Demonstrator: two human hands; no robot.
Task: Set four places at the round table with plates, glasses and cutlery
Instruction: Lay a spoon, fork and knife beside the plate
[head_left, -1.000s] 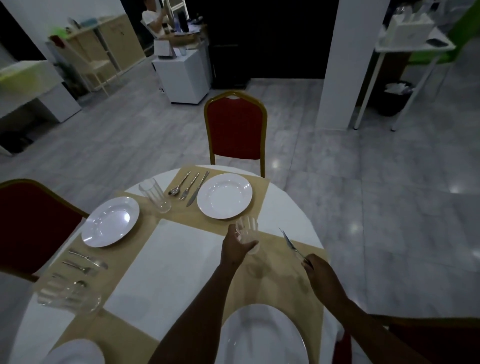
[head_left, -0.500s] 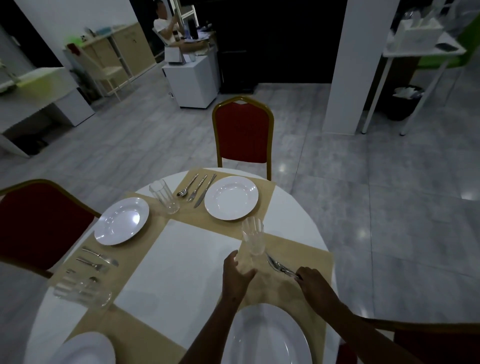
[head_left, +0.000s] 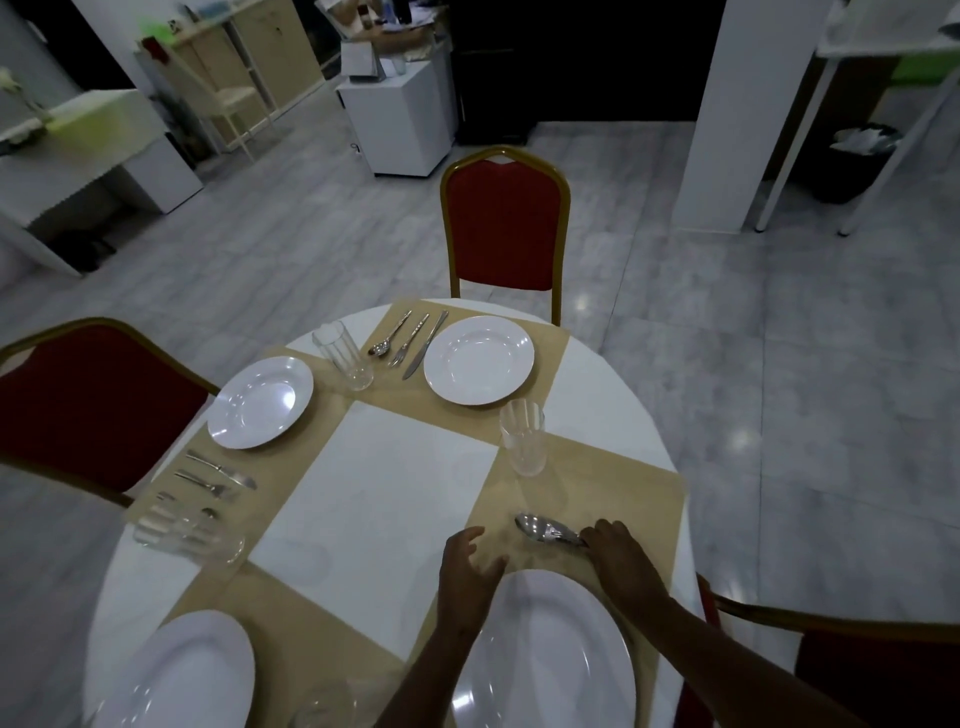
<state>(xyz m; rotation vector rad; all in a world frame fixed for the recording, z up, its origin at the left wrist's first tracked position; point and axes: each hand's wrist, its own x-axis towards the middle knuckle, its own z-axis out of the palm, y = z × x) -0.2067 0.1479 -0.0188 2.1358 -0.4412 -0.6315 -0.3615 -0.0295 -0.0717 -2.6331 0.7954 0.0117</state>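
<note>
The right hand (head_left: 618, 553) grips a bunch of cutlery (head_left: 548, 530) low over the tan mat (head_left: 623, 488), spoon bowl pointing left, just beyond the near plate (head_left: 550, 665). The left hand (head_left: 467, 566) hovers beside it, fingers loose, holding nothing. A glass (head_left: 523, 439) stands upright farther out on the same mat. Across the round table (head_left: 395, 493), two places each have a plate, glass and cutlery. Red chairs (head_left: 504, 223) stand around.
</note>
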